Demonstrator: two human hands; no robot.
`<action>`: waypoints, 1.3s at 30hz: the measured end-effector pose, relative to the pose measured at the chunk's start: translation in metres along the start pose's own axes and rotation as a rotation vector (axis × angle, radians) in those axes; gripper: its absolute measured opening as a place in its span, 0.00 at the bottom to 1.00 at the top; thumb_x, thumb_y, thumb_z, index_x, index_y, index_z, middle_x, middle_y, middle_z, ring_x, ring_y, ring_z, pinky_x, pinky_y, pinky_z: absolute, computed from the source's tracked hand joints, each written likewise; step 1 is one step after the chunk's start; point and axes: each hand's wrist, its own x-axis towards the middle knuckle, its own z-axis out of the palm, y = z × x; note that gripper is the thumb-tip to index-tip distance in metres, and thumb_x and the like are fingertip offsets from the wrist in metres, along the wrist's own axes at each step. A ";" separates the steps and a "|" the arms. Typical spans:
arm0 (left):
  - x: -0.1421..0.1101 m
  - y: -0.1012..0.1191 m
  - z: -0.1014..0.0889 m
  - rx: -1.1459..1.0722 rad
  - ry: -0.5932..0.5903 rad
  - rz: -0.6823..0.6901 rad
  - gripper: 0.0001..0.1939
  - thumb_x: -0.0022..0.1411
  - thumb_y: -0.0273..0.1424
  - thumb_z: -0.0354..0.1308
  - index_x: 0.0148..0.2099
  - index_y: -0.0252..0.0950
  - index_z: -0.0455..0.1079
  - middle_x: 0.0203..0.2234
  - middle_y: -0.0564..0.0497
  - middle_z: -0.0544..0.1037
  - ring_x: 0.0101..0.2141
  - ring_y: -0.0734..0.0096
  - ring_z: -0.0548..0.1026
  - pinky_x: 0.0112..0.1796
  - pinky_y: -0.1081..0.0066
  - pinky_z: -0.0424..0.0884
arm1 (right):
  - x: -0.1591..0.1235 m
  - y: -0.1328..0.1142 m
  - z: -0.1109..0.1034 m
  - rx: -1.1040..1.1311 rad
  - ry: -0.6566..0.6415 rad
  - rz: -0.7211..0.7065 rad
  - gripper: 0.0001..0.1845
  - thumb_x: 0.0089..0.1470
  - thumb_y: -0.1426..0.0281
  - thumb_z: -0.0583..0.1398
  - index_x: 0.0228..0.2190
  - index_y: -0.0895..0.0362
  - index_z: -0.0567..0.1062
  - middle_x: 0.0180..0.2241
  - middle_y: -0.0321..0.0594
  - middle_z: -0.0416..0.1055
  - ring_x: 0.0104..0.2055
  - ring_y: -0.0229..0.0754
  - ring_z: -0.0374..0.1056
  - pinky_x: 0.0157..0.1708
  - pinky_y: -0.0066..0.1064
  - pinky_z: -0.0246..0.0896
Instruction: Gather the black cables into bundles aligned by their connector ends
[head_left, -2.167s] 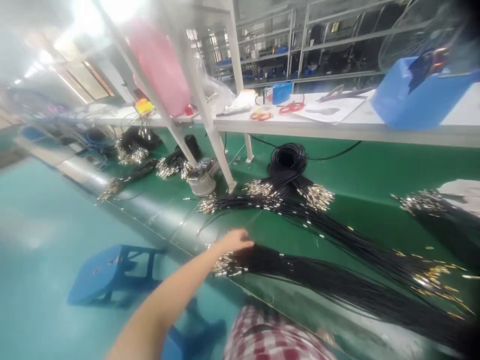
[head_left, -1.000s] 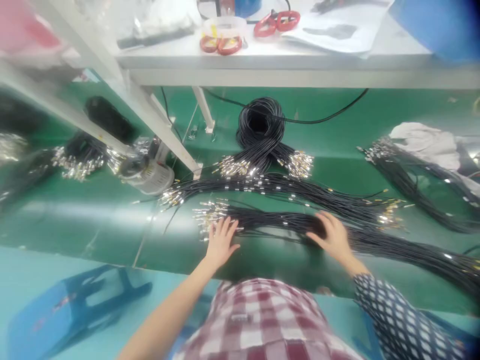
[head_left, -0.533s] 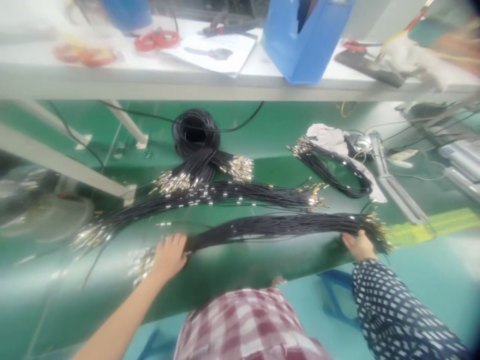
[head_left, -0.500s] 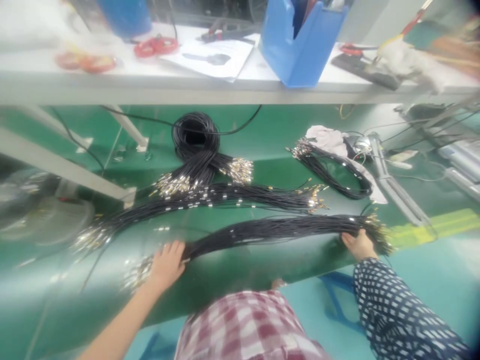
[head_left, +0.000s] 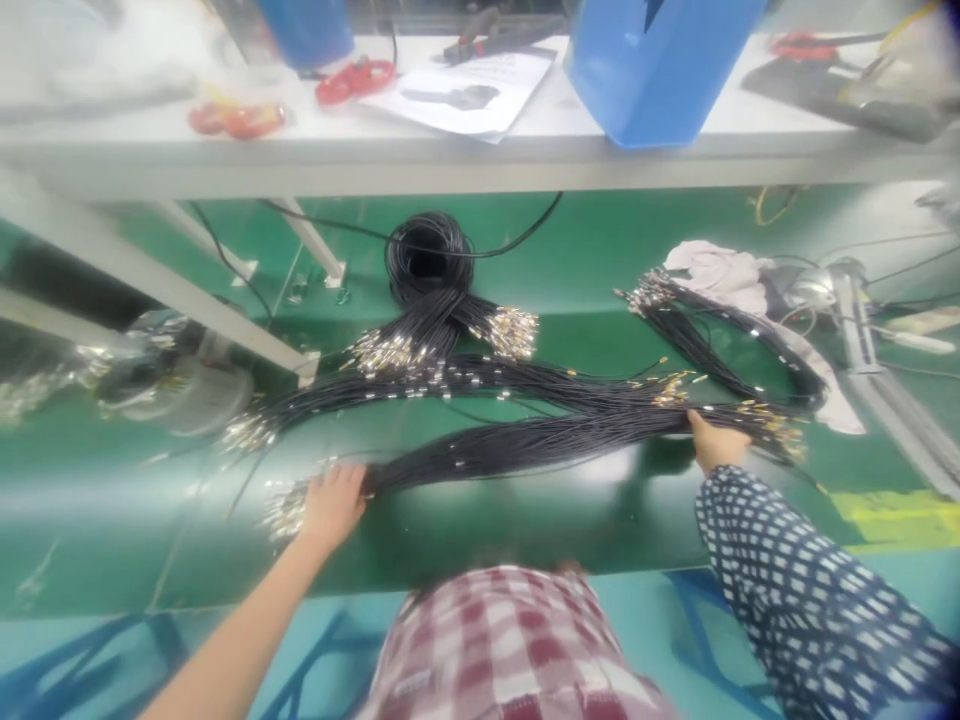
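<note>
Fingers [head_left: 351, 478] of left hand [head_left: 330, 508] and right hand [head_left: 720, 445] closed round one cable bundle [head_left: 495, 450]; three bundles [head_left: 442, 300] [head_left: 532, 378] [head_left: 682, 335] behind

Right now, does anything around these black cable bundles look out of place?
One stray cable juts toward you at the left end of the middle bundle, apart from its neighbours. The front bundle in your left hand and right hand shows no damage I can make out.
</note>
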 end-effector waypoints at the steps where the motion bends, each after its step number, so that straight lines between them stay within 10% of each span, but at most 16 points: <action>1: -0.004 0.002 0.001 -0.008 -0.008 -0.004 0.19 0.57 0.24 0.48 0.51 0.35 0.67 0.49 0.39 0.72 0.49 0.48 0.68 0.44 0.55 0.64 | -0.009 0.001 -0.002 -0.015 0.019 -0.073 0.28 0.58 0.65 0.59 0.55 0.67 0.62 0.56 0.62 0.57 0.58 0.60 0.56 0.55 0.60 0.50; 4: -0.028 0.007 0.010 -0.045 -0.048 0.031 0.19 0.56 0.23 0.49 0.51 0.35 0.67 0.48 0.40 0.73 0.48 0.48 0.68 0.43 0.55 0.64 | -0.053 -0.003 0.012 -0.022 -0.092 -0.426 0.24 0.57 0.63 0.56 0.50 0.67 0.67 0.52 0.62 0.62 0.58 0.61 0.54 0.57 0.58 0.46; 10: -0.063 -0.002 0.020 -0.215 -0.037 0.174 0.18 0.57 0.27 0.57 0.51 0.36 0.69 0.46 0.39 0.74 0.47 0.52 0.71 0.45 0.58 0.65 | -0.192 -0.011 0.086 -0.022 -0.773 -1.183 0.19 0.57 0.60 0.58 0.49 0.50 0.74 0.54 0.43 0.69 0.57 0.51 0.61 0.58 0.47 0.51; 14: -0.043 -0.032 0.010 -0.267 0.049 0.123 0.28 0.56 0.38 0.63 0.58 0.37 0.63 0.54 0.41 0.69 0.52 0.54 0.68 0.52 0.59 0.61 | -0.220 -0.023 0.114 -0.230 -0.826 -1.553 0.23 0.62 0.64 0.53 0.57 0.49 0.66 0.62 0.45 0.59 0.62 0.52 0.55 0.60 0.53 0.41; 20: -0.036 -0.027 0.009 -0.320 0.297 -0.116 0.23 0.67 0.31 0.47 0.62 0.30 0.57 0.58 0.34 0.64 0.57 0.51 0.62 0.55 0.52 0.56 | -0.215 -0.059 0.125 -0.325 -0.742 -1.551 0.23 0.63 0.65 0.50 0.58 0.51 0.65 0.61 0.47 0.59 0.62 0.51 0.56 0.61 0.54 0.40; 25: -0.113 0.011 0.072 -0.436 0.307 -0.114 0.22 0.61 0.29 0.52 0.59 0.36 0.63 0.57 0.35 0.66 0.55 0.49 0.65 0.54 0.51 0.60 | -0.262 0.000 0.094 -0.359 -0.772 -1.613 0.23 0.61 0.66 0.52 0.58 0.51 0.66 0.66 0.46 0.49 0.68 0.54 0.43 0.62 0.55 0.38; 29: -0.160 0.016 0.114 -0.559 0.418 -0.458 0.24 0.62 0.32 0.49 0.60 0.34 0.60 0.53 0.34 0.66 0.53 0.48 0.65 0.51 0.50 0.63 | -0.287 0.040 0.072 -0.347 -0.789 -1.539 0.21 0.61 0.69 0.50 0.54 0.53 0.69 0.63 0.50 0.56 0.65 0.54 0.51 0.60 0.57 0.43; 39: -0.126 0.015 0.094 -0.779 0.312 -0.458 0.05 0.61 0.30 0.52 0.38 0.38 0.70 0.38 0.42 0.71 0.43 0.54 0.68 0.46 0.54 0.64 | -0.394 -0.061 0.151 -0.201 -1.129 -1.646 0.10 0.58 0.71 0.58 0.42 0.55 0.74 0.43 0.46 0.71 0.46 0.48 0.64 0.46 0.41 0.62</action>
